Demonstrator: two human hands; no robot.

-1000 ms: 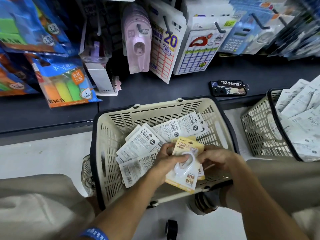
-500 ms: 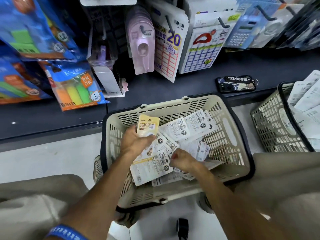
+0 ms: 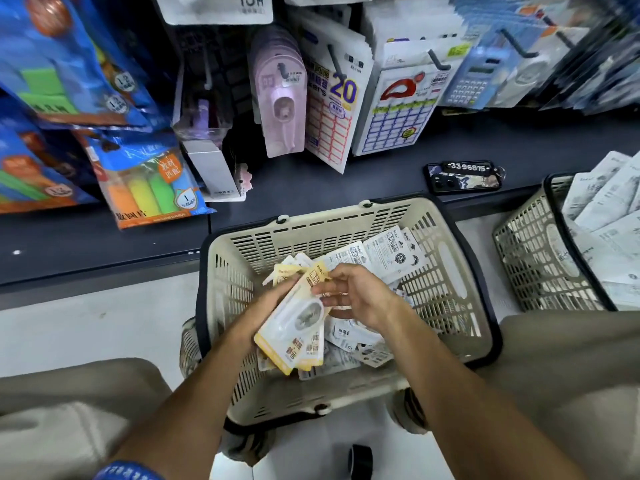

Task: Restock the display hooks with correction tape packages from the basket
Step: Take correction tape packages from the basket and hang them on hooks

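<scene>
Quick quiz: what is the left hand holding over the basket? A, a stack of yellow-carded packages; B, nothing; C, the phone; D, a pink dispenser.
A: the left hand grips a fanned stack of yellow-carded packages above the basket, while the phone lies on the shelf.

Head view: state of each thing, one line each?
Left hand: grips a stack of yellow packages over the basket.
Right hand: pinches the stack's top edge.
Basket: on the floor, white packages inside.
Second basket: heaped full.
Phone: flat on the shelf.
</scene>
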